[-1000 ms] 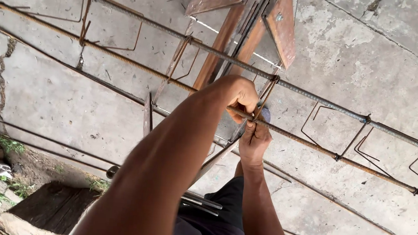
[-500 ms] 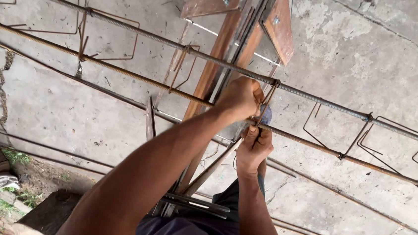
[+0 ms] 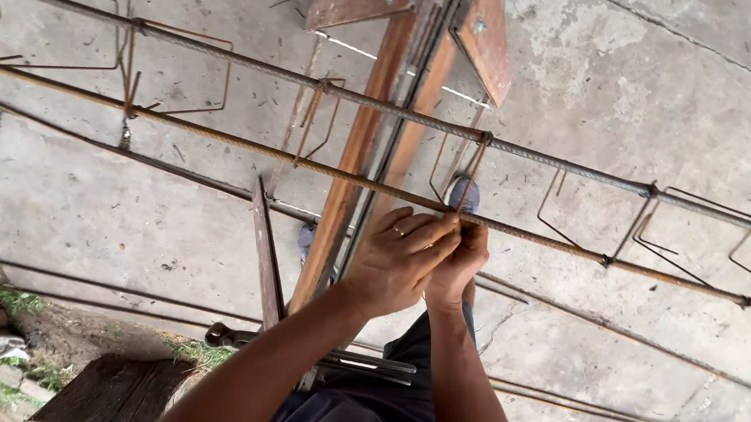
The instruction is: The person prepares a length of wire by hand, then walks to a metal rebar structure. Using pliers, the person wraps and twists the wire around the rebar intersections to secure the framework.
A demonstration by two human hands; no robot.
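The head view looks down on a rough grey concrete floor (image 3: pixel 672 74), cracked at the left edge, with grass and dark wooden boards (image 3: pixel 111 396) in the lower left corner. Two long rusty steel bars cross the frame from upper left to lower right, the upper bar (image 3: pixel 227 55) and the lower bar (image 3: pixel 221 136), with thin wire loops (image 3: pixel 177 70) hung across them at intervals. A rusty metal stand (image 3: pixel 372 139) runs from the top centre down toward the person. At centre frame both hands meet on the lower bar: the left hand (image 3: pixel 393 266) has its fingers curled together, pinching at the bar, and the right hand (image 3: pixel 460 267) is closed just beside it, touching it. One wire loop (image 3: pixel 468 169) rises from the bar directly above the fingertips; what the fingers pinch is too small to tell.
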